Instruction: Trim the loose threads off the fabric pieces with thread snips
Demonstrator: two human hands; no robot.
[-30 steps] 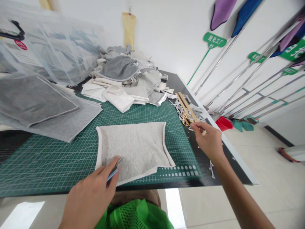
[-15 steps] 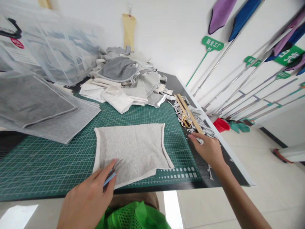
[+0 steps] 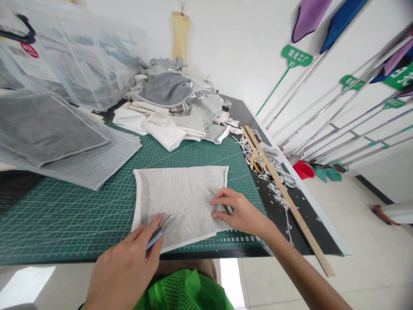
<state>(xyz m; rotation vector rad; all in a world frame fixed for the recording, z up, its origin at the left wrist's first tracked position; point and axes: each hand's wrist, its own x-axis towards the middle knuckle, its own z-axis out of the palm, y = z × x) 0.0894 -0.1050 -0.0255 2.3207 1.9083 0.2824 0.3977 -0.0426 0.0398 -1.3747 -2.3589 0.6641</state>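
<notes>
A light grey fabric piece with white trimmed edges lies flat on the green cutting mat. My left hand is at its near edge, gripping a slim blue-handled metal tool whose tip rests on the cloth. My right hand presses on the fabric's right side, fingers spread, holding nothing. A long wooden ruler lies along the table's right edge, beside my right hand.
A heap of grey and white fabric pieces fills the far end of the table. Stacked grey pieces and clear plastic bags are at the left. Scissors and white trimmings lie near the ruler. Metal poles lean against the right wall.
My right hand has left the ruler at the table's right edge and moved left onto the grey fabric. The ruler now lies further toward the near edge. My left hand has stayed put.
</notes>
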